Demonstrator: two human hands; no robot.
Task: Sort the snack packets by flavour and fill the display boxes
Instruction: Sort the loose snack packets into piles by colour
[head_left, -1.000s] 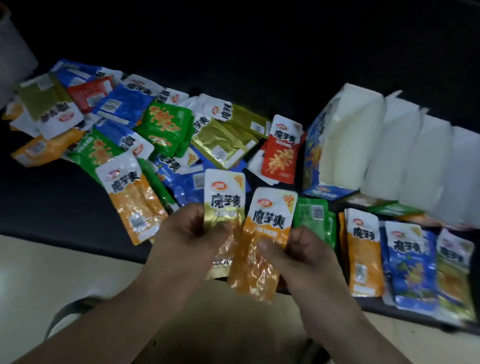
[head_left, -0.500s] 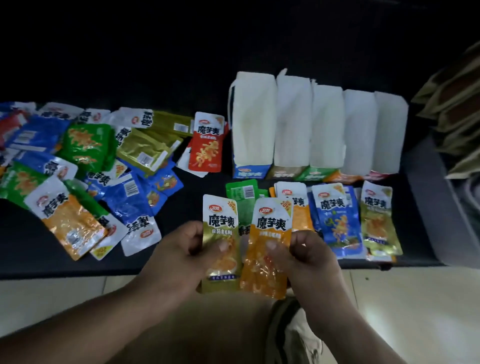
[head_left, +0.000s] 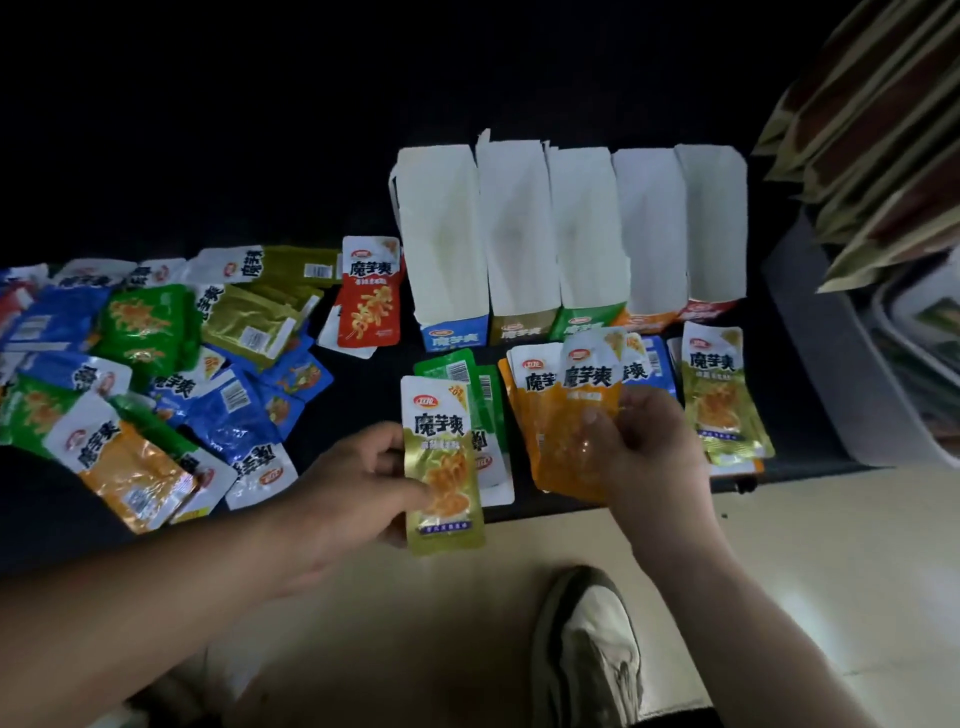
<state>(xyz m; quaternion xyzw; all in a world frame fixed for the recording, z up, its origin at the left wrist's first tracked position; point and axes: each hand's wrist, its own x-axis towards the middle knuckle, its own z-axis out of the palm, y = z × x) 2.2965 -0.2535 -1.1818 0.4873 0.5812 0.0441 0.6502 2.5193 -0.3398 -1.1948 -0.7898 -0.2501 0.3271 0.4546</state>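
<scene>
Nearest me, a shoe (head_left: 587, 649) is planted on the pale floor, just short of the edge of the dark table (head_left: 62, 493). Above that edge the left hand (head_left: 358, 493) grips a gold packet (head_left: 441, 467) upright, thumb across its front. The right hand (head_left: 644, 447) pinches an orange packet (head_left: 569, 415) and holds it low over the orange pile (head_left: 532, 382), which sits between a green pile (head_left: 452, 366) and a blue pile (head_left: 657, 364). A gold pile (head_left: 722, 395) lies farthest right.

This looks like the sorting step: the orange packet is about to join its own kind. The gold one then has to cross past the right hand to reach the far pile, so the hands must not tangle.

Behind the piles stands a row of display boxes (head_left: 582, 228), open and seemingly unfilled. To the left, the loose heap (head_left: 156, 353) waits unsorted, a red packet (head_left: 370, 296) at its edge.
</scene>
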